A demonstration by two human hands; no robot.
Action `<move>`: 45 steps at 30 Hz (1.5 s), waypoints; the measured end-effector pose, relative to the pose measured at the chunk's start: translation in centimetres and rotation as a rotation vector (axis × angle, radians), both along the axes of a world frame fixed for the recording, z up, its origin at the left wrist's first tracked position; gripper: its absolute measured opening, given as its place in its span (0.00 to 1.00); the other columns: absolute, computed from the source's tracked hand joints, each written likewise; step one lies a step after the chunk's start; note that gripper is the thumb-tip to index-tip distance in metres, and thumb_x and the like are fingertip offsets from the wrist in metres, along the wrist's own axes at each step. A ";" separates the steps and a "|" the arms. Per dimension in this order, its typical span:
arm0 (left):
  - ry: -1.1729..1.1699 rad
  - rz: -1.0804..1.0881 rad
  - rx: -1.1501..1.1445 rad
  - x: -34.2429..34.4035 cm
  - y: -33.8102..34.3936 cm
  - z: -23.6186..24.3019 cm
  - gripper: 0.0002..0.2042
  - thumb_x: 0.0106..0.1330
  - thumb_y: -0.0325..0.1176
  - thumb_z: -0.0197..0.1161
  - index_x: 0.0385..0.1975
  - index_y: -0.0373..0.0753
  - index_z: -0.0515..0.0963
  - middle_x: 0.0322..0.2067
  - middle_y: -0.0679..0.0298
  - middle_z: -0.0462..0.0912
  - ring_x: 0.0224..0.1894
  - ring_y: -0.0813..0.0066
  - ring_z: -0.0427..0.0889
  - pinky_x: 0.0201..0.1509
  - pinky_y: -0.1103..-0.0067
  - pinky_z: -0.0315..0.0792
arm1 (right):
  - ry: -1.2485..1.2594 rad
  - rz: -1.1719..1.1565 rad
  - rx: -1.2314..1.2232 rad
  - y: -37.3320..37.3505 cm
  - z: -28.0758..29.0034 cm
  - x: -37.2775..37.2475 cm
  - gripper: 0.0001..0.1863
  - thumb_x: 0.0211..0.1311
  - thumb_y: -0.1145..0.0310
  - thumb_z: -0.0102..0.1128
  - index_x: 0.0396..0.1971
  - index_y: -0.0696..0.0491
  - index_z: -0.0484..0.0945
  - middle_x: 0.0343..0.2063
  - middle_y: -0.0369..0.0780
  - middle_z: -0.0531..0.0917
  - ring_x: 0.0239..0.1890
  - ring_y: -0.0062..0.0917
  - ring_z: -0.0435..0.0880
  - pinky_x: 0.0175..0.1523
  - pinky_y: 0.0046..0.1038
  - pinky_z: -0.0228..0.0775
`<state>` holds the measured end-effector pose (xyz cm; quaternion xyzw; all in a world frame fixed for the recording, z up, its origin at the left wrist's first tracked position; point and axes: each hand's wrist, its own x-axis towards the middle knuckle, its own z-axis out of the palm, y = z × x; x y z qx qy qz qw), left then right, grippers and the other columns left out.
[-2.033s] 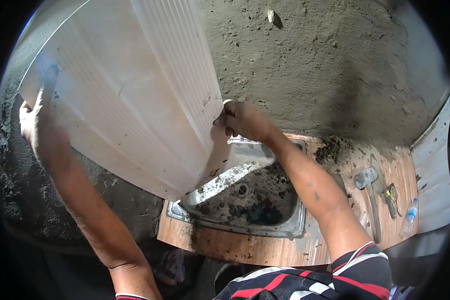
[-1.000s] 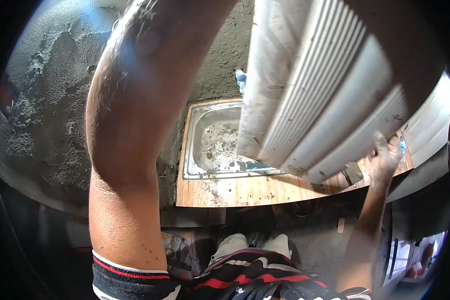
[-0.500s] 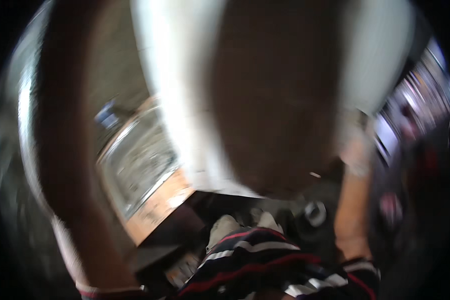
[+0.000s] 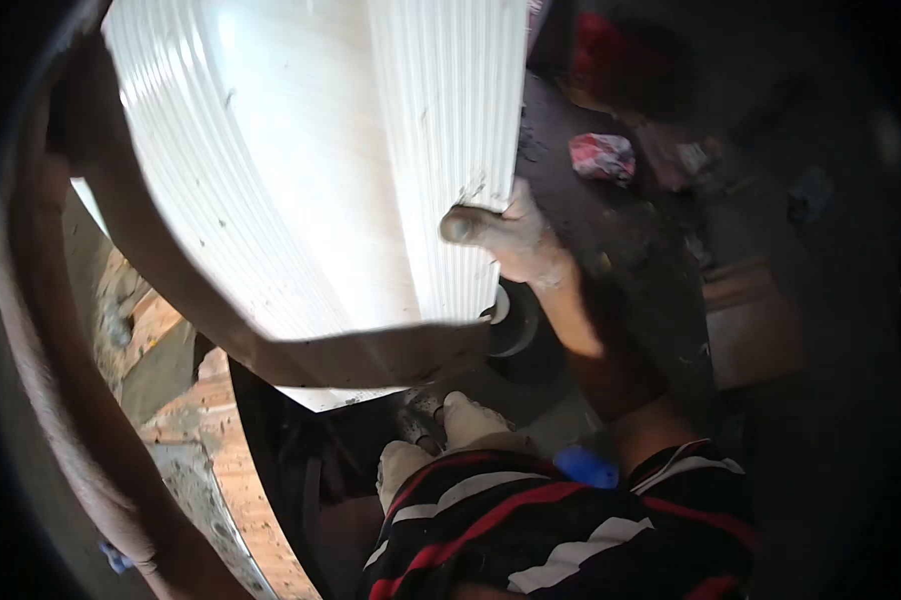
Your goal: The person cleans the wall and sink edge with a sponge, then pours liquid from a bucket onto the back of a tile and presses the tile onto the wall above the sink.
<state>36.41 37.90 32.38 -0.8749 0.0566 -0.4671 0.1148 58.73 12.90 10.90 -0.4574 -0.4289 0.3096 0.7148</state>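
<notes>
A large white ribbed panel (image 4: 306, 150) fills the upper middle of the view, tilted, its lower end hanging in front of my legs. My right hand (image 4: 516, 238) is closed on its right edge, thumb pressed flat on the ribbed face and fingers out of sight behind. Along the far left runs my left arm, ending in my left hand (image 4: 74, 135) at the panel's left edge; deep shade hides most of its fingers. A curved brown shadow crosses the panel's left side and lower end. Dark smudges mark the face near my right thumb.
Lower left lies a wooden frame (image 4: 229, 440) with a grey surface. A dark round container (image 4: 519, 335) stands behind the panel's lower right corner. Further right are a crumpled red-and-white packet (image 4: 603, 158) and a brown block (image 4: 756, 335). Something blue (image 4: 586, 467) lies beside my shirt.
The panel has swung leftward in view and its face shows brighter, with the broad dark shadow now a narrow band. My right hand sits further left and higher. The view has turned too.
</notes>
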 end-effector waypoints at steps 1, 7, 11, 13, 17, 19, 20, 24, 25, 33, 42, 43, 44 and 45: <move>-0.016 -0.077 0.029 0.5 0.2 -1.3 0.14 0.74 0.31 0.51 0.27 0.35 0.80 0.19 0.64 0.79 0.23 0.74 0.77 0.35 0.77 0.73 | -0.013 -0.013 -0.089 -0.5 -1.3 -0.1 0.22 0.56 0.62 0.78 0.47 0.59 0.84 0.40 0.43 0.89 0.41 0.22 0.87 0.46 0.25 0.81; -0.172 0.011 -1.366 2.3 7.3 -13.4 0.46 0.58 0.54 0.74 0.66 0.24 0.63 0.65 0.38 0.69 0.70 0.48 0.66 0.76 0.57 0.53 | 0.041 -0.128 -0.168 -2.4 -7.5 -5.5 0.22 0.62 0.63 0.74 0.50 0.63 0.82 0.42 0.43 0.88 0.43 0.23 0.84 0.48 0.27 0.77; -0.165 -0.100 -1.526 1.4 9.6 -16.8 0.48 0.58 0.54 0.76 0.66 0.21 0.61 0.65 0.39 0.69 0.68 0.49 0.68 0.75 0.60 0.57 | 0.067 -0.077 -0.274 -1.7 -7.0 -7.1 0.18 0.66 0.70 0.68 0.53 0.61 0.82 0.49 0.41 0.86 0.52 0.23 0.81 0.57 0.28 0.73; -0.194 -0.275 -1.673 0.6 10.7 -18.9 0.37 0.63 0.46 0.73 0.63 0.24 0.67 0.60 0.47 0.75 0.64 0.58 0.74 0.70 0.68 0.64 | -0.011 -0.051 -0.284 -1.0 -7.9 -7.2 0.17 0.66 0.70 0.68 0.51 0.61 0.82 0.46 0.42 0.87 0.50 0.22 0.83 0.55 0.27 0.73; -0.288 -0.265 -1.797 -0.6 9.6 -23.9 0.30 0.69 0.44 0.68 0.63 0.29 0.70 0.56 0.57 0.79 0.59 0.67 0.77 0.65 0.72 0.69 | -0.205 -0.065 -0.434 -1.2 -8.6 -4.8 0.17 0.65 0.66 0.69 0.48 0.60 0.82 0.41 0.43 0.88 0.44 0.23 0.85 0.50 0.28 0.74; -0.347 -0.220 -1.894 -1.1 8.1 -27.3 0.30 0.72 0.48 0.64 0.65 0.33 0.69 0.58 0.59 0.77 0.60 0.67 0.76 0.65 0.70 0.69 | -0.324 0.004 -0.434 -1.8 -10.0 -2.8 0.16 0.65 0.65 0.69 0.47 0.60 0.83 0.38 0.45 0.87 0.41 0.26 0.85 0.47 0.29 0.74; -0.439 -0.185 -1.976 -1.5 6.9 -29.5 0.30 0.72 0.51 0.62 0.66 0.36 0.69 0.60 0.61 0.76 0.60 0.67 0.75 0.65 0.68 0.69 | -0.456 0.028 -0.436 -2.1 -10.8 -1.7 0.16 0.65 0.64 0.69 0.45 0.59 0.83 0.35 0.47 0.87 0.39 0.30 0.86 0.45 0.30 0.74; -0.512 -0.301 -2.319 -7.1 0.2 -35.6 0.45 0.64 0.73 0.53 0.55 0.27 0.76 0.53 0.49 0.82 0.53 0.52 0.81 0.62 0.56 0.75 | -0.870 0.104 -0.240 -4.4 -17.2 1.7 0.17 0.56 0.64 0.73 0.41 0.58 0.85 0.34 0.44 0.85 0.36 0.38 0.85 0.41 0.37 0.78; -0.549 -0.273 -2.427 -8.2 -2.1 -36.9 0.46 0.62 0.75 0.53 0.49 0.27 0.78 0.49 0.49 0.84 0.50 0.51 0.83 0.60 0.58 0.76 | -0.839 0.148 -0.230 -4.9 -18.6 2.2 0.17 0.56 0.64 0.73 0.41 0.58 0.85 0.34 0.44 0.85 0.36 0.38 0.85 0.41 0.37 0.78; -0.742 0.465 -2.840 -14.5 -22.8 -47.0 0.16 0.65 0.38 0.66 0.47 0.35 0.76 0.44 0.52 0.83 0.45 0.57 0.85 0.52 0.61 0.81 | -1.006 0.513 -0.226 -12.0 -28.1 5.2 0.22 0.43 0.70 0.65 0.44 0.55 0.84 0.41 0.38 0.84 0.42 0.33 0.80 0.50 0.34 0.76; -1.065 0.195 -2.826 -18.0 -33.4 -55.1 0.20 0.58 0.18 0.58 0.52 0.32 0.71 0.47 0.51 0.80 0.49 0.56 0.83 0.61 0.62 0.79 | -1.206 0.693 -0.405 -19.8 -36.4 1.8 0.20 0.50 0.73 0.59 0.46 0.57 0.80 0.47 0.43 0.82 0.50 0.37 0.76 0.57 0.36 0.69; -0.988 0.180 -2.757 -16.9 -33.5 -54.3 0.21 0.56 0.17 0.58 0.52 0.32 0.71 0.47 0.52 0.80 0.50 0.57 0.83 0.61 0.62 0.78 | -1.242 0.717 -0.428 -20.7 -37.1 1.7 0.19 0.51 0.72 0.58 0.46 0.57 0.79 0.49 0.44 0.80 0.52 0.38 0.76 0.56 0.38 0.69; -0.953 0.104 -2.758 -16.7 -33.9 -54.0 0.25 0.55 0.17 0.59 0.56 0.32 0.68 0.50 0.51 0.78 0.53 0.57 0.81 0.63 0.62 0.77 | -1.254 0.734 -0.429 -21.8 -37.8 1.5 0.19 0.51 0.72 0.58 0.46 0.57 0.79 0.49 0.44 0.80 0.52 0.38 0.76 0.56 0.38 0.69; -0.943 0.120 -2.725 -15.8 -33.9 -53.0 0.27 0.55 0.18 0.59 0.58 0.32 0.66 0.52 0.51 0.77 0.55 0.56 0.80 0.64 0.62 0.76 | -1.213 0.681 -0.439 -22.7 -38.4 1.2 0.19 0.52 0.71 0.57 0.46 0.57 0.79 0.50 0.45 0.80 0.53 0.39 0.75 0.57 0.39 0.68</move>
